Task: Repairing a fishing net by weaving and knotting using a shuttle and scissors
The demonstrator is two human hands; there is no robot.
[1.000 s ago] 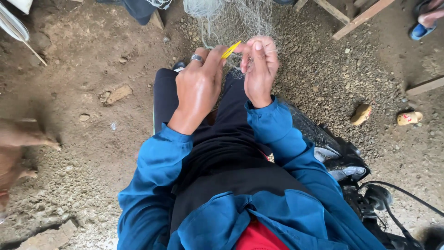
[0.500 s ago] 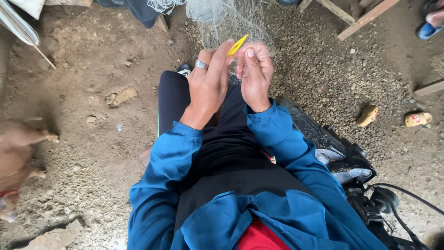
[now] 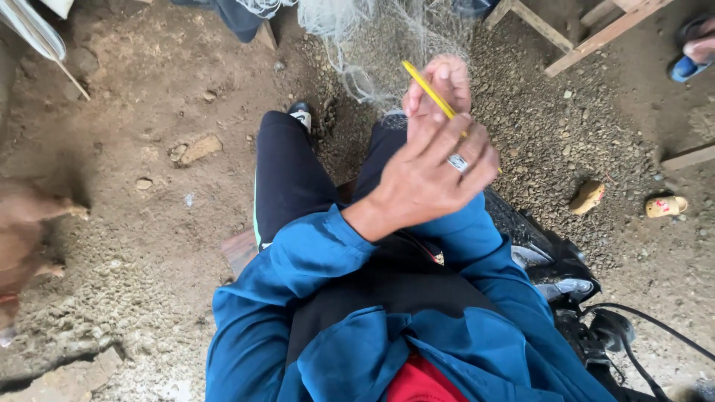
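Observation:
I sit with my legs in dark trousers (image 3: pixel 287 175) stretched over the dirt. My left hand (image 3: pixel 428 179), with a ring on one finger, is raised in front of me and crosses over my right hand (image 3: pixel 441 83). A thin yellow netting needle (image 3: pixel 426 86) slants up to the left from under my left fingers, which close on it. Behind it, my right hand is curled shut on strands of the pale fishing net (image 3: pixel 357 37), which hangs down from the top of the view. My left hand hides most of the right palm.
Wooden battens (image 3: pixel 596 33) lie at the top right, beside another person's foot in a blue sandal (image 3: pixel 693 56). Two small tan lumps (image 3: pixel 588 196) rest on the gravel. A black bag and cable (image 3: pixel 588 313) sit at my right hip. A blurred brown animal (image 3: pixel 26 238) stands at the left edge.
My left hand has swung to the right, across and in front of my right hand. The yellow needle has tipped from pointing up-right to pointing up-left. The view has shifted a little.

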